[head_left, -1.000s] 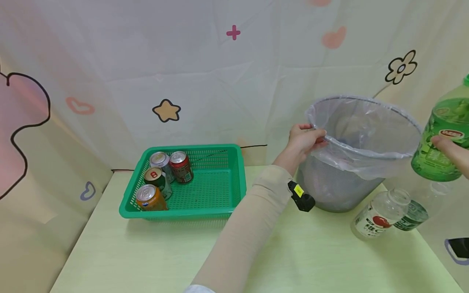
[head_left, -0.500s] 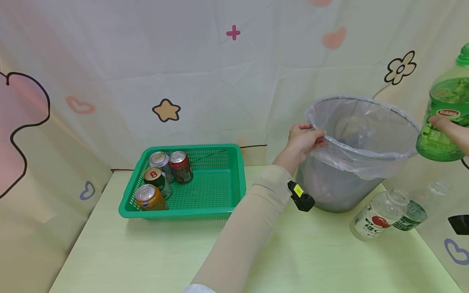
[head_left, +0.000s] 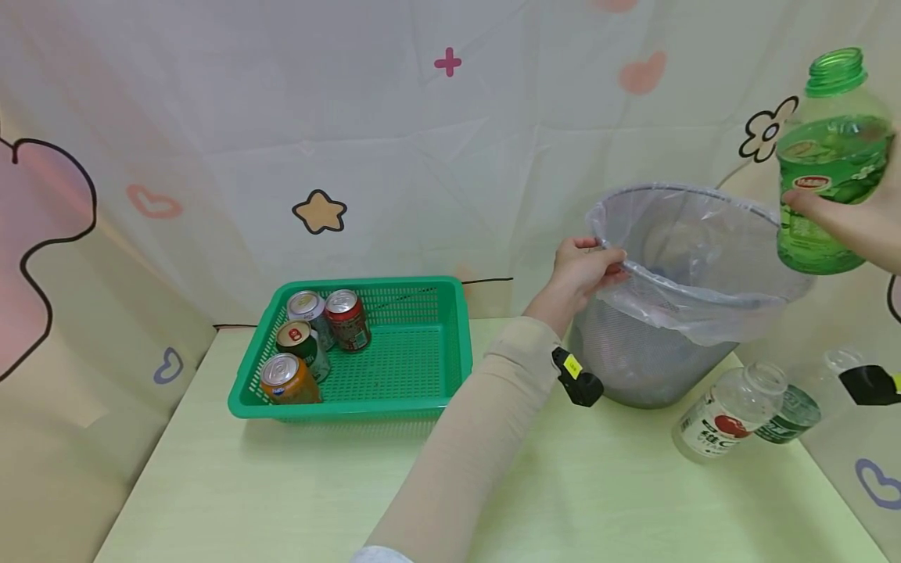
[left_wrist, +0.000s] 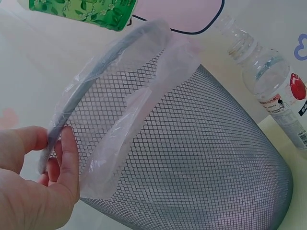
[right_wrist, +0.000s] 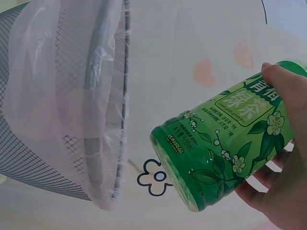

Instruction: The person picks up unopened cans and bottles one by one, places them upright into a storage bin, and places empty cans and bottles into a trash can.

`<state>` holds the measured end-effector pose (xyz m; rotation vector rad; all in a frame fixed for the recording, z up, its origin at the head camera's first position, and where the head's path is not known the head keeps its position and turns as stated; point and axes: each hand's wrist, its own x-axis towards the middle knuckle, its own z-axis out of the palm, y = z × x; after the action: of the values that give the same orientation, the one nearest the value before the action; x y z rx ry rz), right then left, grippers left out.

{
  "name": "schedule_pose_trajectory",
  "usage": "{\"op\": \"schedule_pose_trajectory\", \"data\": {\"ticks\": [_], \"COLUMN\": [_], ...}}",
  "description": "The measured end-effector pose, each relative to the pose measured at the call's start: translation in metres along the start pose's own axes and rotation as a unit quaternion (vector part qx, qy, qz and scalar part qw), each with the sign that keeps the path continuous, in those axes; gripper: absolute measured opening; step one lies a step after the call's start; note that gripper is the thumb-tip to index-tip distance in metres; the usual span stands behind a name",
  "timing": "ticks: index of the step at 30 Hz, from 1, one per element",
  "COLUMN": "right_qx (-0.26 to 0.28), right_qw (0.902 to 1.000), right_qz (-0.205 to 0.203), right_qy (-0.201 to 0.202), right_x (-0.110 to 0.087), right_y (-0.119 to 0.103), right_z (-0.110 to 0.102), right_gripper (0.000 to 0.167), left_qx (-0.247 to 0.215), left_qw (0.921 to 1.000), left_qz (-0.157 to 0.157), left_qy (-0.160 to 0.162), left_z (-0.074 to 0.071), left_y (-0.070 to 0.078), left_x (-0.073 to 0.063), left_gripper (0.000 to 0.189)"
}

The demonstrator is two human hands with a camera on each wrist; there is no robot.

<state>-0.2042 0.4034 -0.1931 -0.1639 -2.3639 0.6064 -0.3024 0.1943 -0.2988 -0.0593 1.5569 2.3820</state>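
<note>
My left hand [head_left: 583,270] pinches the near-left rim of a grey mesh wastebasket [head_left: 637,363]. A clear plastic liner [head_left: 711,332] is folded over that rim; the left wrist view shows thumb and fingers [left_wrist: 67,158] on either side of it. My right hand [head_left: 869,223] grips a green tea bottle [head_left: 813,234] around its label. The bottle is nearly upright, its green neck has no cap, and its base appears near the basket's right rim. In the right wrist view, the bottle [right_wrist: 216,148] is apart from the liner [right_wrist: 43,86].
A clear bottle [head_left: 728,414] with a red fruit label stands right of the wastebasket. Behind it is another clear bottle [head_left: 791,414] with a dark green label. To the left, a green plastic basket [head_left: 394,408] holds several drink cans [head_left: 288,379]. A printed curtain [head_left: 394,156] hangs behind.
My right hand has raised the green tea bottle and brought it left, so its whole neck now shows. The left hand keeps its hold on the wastebasket rim.
</note>
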Motion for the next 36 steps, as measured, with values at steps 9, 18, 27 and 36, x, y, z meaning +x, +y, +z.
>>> {"op": "schedule_pose_trajectory", "data": {"ticks": [9, 18, 27, 36], "right_qx": [-0.011, 0.022, 0.016, 0.007], "right_qw": [0.9937, 0.9797, 0.9725, 0.9672], "right_qz": [-0.043, -0.092, -0.106, -0.103], "right_qy": [-0.103, -0.177, -0.207, -0.232], "right_x": [0.025, 0.038, 0.045, 0.051], "right_y": [-0.001, -0.008, -0.012, -0.010], "right_z": [0.005, 0.014, 0.018, 0.026], "right_gripper": [0.066, 0.040, 0.033, 0.049], "left_qx": [-0.002, -0.006, -0.006, -0.005], "left_qw": [1.0000, 1.0000, 1.0000, 1.0000], "left_qz": [-0.001, -0.003, -0.003, 0.000], "left_qy": [0.000, -0.003, -0.002, -0.001], "left_z": [0.000, -0.002, -0.002, -0.001], "left_y": [0.000, 0.000, 0.000, 0.001], "left_x": [-0.001, -0.001, -0.001, -0.001], "left_gripper": [0.032, 0.032, 0.032, 0.031]}}
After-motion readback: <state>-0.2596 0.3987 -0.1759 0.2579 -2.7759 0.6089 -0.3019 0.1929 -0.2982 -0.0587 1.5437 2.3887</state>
